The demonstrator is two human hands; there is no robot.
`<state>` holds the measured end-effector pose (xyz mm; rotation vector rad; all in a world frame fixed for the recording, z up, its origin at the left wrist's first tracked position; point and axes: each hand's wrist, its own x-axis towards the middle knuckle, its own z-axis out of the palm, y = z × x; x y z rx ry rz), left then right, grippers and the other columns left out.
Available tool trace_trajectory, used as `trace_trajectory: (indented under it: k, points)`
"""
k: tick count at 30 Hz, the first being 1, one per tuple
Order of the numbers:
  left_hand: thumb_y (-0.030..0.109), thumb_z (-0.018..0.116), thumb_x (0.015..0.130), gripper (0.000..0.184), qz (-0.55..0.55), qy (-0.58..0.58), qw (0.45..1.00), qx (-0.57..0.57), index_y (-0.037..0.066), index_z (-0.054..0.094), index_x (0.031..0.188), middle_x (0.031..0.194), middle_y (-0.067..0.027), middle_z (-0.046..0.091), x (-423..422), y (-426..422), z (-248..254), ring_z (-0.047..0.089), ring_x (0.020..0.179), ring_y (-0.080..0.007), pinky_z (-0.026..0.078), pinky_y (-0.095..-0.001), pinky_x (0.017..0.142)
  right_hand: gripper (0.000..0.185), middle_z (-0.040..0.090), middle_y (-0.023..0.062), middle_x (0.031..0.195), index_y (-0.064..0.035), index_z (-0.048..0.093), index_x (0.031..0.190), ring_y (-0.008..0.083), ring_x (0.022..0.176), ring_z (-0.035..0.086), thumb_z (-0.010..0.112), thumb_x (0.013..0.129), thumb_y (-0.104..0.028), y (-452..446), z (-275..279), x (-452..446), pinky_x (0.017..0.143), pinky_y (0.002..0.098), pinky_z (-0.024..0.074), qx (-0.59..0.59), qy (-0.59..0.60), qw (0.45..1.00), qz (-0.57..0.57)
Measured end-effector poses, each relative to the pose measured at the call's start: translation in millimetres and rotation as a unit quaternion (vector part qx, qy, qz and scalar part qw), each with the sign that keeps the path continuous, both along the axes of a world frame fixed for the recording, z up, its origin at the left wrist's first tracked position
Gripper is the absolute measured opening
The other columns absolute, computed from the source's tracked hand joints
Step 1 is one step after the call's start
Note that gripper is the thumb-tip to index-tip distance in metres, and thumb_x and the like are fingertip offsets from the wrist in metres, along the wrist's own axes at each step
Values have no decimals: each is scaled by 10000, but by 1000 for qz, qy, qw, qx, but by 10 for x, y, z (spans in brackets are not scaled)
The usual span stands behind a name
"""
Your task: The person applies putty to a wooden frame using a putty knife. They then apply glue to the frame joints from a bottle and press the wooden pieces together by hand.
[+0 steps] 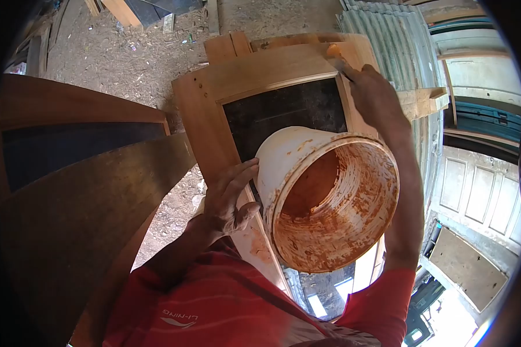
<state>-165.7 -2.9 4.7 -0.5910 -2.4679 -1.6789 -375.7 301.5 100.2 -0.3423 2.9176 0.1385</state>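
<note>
A white bucket (298,144), tilted so its mouth faces me, has orange-brown paste smeared inside. It lies over a wooden panel frame (205,130) with a dark inset (283,110). My left hand (231,196) is beside the bucket, fingers stretched out, the fingertips at its wall; whether they press on it I cannot tell. Beyond the bucket, my right hand (370,89) is closed on a putty knife (342,66), its handle mostly hidden in the fist. A lump of orange paste (333,51) sits at the blade's tip, over the frame's far right corner.
At left stands a large wooden panel (98,191) with a dark inset. A wooden beam (425,103) juts out under the frame at right. Corrugated sheets (388,43) lean behind it, with panelled doors (480,194) further right. Wood shavings litter the ground (121,63).
</note>
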Motion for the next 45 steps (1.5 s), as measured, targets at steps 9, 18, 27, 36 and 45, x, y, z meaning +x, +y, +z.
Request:
trace_trajectory:
  k: [9, 18, 27, 36, 45]
  points:
    - [443, 652, 1057, 608, 6, 17, 999, -32, -37, 587, 1423, 1420, -234, 648, 4, 8, -4, 663, 1248, -381, 509, -464, 1066, 332, 694, 209, 1240, -104, 722, 1327, 409, 1157, 674, 536, 1052, -119, -43, -62, -263, 1013, 503, 540, -36, 17, 999, -8]
    - [392, 688, 1041, 581, 14, 13, 999, -26, -29, 585, 1429, 1425, -229, 648, 9, 27, -8, 663, 1250, -381, 513, -458, 1064, 339, 707, 212, 1273, -95, 730, 1315, 381, 1187, 683, 547, 1031, -121, -63, -27, -329, 1017, 494, 544, -31, -3, 1000, 3]
    - [343, 701, 1035, 555, 13, 13, 999, -27, -36, 586, 1423, 1415, -229, 650, 7, 18, -11, 657, 1260, -381, 512, -459, 1071, 348, 679, 215, 1098, -162, 686, 1379, 404, 1065, 684, 563, 1054, -135, 130, -30, 129, 936, 529, 542, -56, -49, 997, -26]
    - [362, 673, 1055, 554, 9, 25, 999, -39, -42, 584, 1423, 1410, -235, 650, 39, 28, -29, 659, 1251, -387, 528, -462, 1055, 400, 661, 241, 1060, -140, 664, 1454, 401, 1030, 681, 605, 1059, -141, 150, -18, 224, 956, 490, 528, -88, -41, 993, -68]
    - [360, 665, 1062, 541, 12, 26, 999, -31, -49, 588, 1407, 1404, -248, 651, 13, 24, -15, 670, 1229, -395, 543, -465, 1032, 393, 680, 262, 1070, -183, 665, 1463, 409, 1012, 681, 577, 1081, -162, 113, -102, 63, 940, 490, 532, -96, -16, 994, -50]
